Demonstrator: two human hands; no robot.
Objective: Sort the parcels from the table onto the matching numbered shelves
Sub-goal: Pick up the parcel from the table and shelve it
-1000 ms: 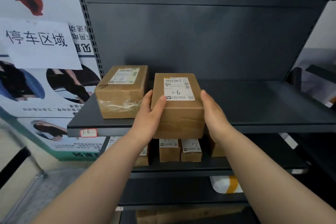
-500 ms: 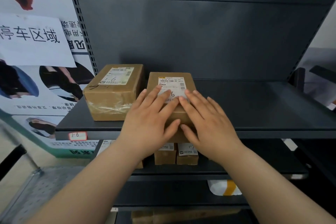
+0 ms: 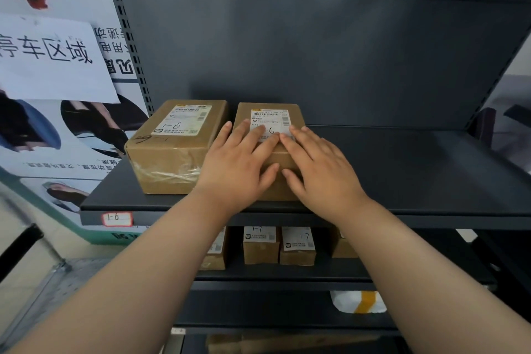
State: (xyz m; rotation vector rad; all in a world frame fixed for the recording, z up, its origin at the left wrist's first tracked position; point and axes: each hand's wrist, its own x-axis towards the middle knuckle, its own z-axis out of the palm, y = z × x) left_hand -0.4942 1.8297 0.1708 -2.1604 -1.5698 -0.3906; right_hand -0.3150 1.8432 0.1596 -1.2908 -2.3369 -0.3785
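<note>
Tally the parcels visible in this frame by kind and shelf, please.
Brown boxes on the 1-6 shelf: 2, the left box and the box under both hands.
Brown boxes on the shelf below: 4, two partly hidden.
White-and-yellow bag, lower down: 1.
Total: 7.

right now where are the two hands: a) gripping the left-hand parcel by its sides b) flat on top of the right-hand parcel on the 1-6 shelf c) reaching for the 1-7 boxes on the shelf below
b: the left hand and right hand lie flat, fingers spread, on the right-hand parcel, beside the left-hand parcel on the shelf tagged 1-6.
</note>
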